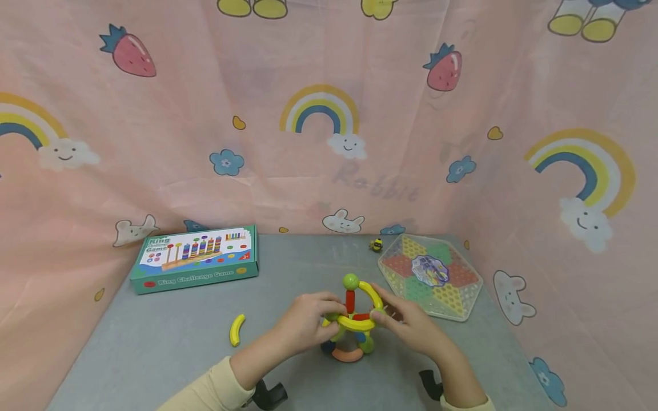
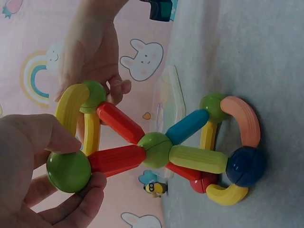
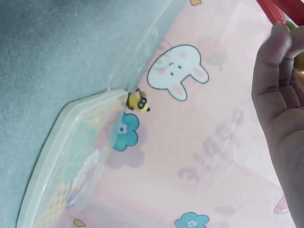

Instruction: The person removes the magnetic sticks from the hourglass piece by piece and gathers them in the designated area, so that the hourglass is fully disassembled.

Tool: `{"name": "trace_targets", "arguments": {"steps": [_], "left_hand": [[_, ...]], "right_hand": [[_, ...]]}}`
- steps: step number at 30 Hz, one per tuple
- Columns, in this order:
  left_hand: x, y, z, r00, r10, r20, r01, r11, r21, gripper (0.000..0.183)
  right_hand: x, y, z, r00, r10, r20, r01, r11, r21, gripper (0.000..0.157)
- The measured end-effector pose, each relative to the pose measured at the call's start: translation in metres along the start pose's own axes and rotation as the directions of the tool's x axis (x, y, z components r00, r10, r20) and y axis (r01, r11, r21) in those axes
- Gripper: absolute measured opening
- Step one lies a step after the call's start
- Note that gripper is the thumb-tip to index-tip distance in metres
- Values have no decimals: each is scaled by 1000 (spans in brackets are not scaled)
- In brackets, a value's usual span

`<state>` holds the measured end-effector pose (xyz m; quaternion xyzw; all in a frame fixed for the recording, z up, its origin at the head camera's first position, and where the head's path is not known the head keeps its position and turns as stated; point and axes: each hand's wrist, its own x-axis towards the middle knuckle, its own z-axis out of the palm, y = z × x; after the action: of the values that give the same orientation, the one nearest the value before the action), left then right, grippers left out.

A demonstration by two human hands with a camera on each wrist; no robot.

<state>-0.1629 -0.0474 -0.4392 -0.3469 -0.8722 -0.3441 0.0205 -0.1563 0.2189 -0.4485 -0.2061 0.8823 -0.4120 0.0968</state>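
Note:
Between both hands stands a toy frame of magnetic sticks and balls, with a green centre ball (image 2: 156, 150) joining several coloured sticks. My left hand (image 1: 308, 322) pinches a green ball (image 2: 69, 172) at one upper corner. Opposite it, my right hand (image 1: 413, 326) holds another green ball (image 2: 95, 96) between thumb and fingers. A curved yellow stick (image 1: 356, 325) spans these two balls. Farther up, a third green ball (image 1: 351, 281) tops a red stick (image 1: 350, 301). Below, a peach curved stick (image 1: 347, 355) and a dark blue ball (image 2: 246, 166) belong to the base on the table.
A loose curved yellow stick (image 1: 237, 330) lies left of the hands. The green ring game box (image 1: 195, 268) is at the back left. At the back right lies a hexagonal checkers board (image 1: 430, 276), beside a small bee figure (image 1: 376, 245). A pink printed cloth (image 1: 319, 63) hangs behind the table.

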Motion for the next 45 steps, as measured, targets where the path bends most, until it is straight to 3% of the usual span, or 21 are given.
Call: {"name": "trace_targets", "arguments": {"steps": [6, 12, 21, 29, 33, 38, 42, 45], "left_hand": [[1, -1, 2, 999, -33, -30, 31, 998, -58, 21], [0, 0, 3, 998, -64, -26, 61, 995, -79, 19], [1, 0, 3, 994, -107, -32, 99, 978, -183, 9], [1, -8, 3, 977, -211, 14, 204, 920, -335, 14], [1, -10, 1, 977, -210, 26, 203, 898, -389, 16], [2, -12, -10, 982, -187, -13, 160, 874, -458, 18], [-1, -15, -24, 985, -148, -89, 92, 886, -454, 27], [-5, -20, -35, 976, -161, -148, 85, 903, -420, 33]], "right_hand": [[0, 0, 0, 1000, 9, 1, -8, 1000, -4, 60], [-2, 0, 0, 1000, 24, 6, -24, 1000, 7, 59], [-3, -1, 0, 999, 51, 10, -51, 998, 27, 60], [-2, -3, 0, 997, 79, 0, -79, 997, 19, 60], [-1, -2, -1, 996, 85, 1, -85, 996, 18, 60], [1, -3, -3, 998, 62, 10, -62, 998, 7, 61], [1, -4, -4, 998, 54, 24, -54, 999, 8, 62], [0, -4, -3, 998, 58, 31, -58, 998, 7, 62]]}}
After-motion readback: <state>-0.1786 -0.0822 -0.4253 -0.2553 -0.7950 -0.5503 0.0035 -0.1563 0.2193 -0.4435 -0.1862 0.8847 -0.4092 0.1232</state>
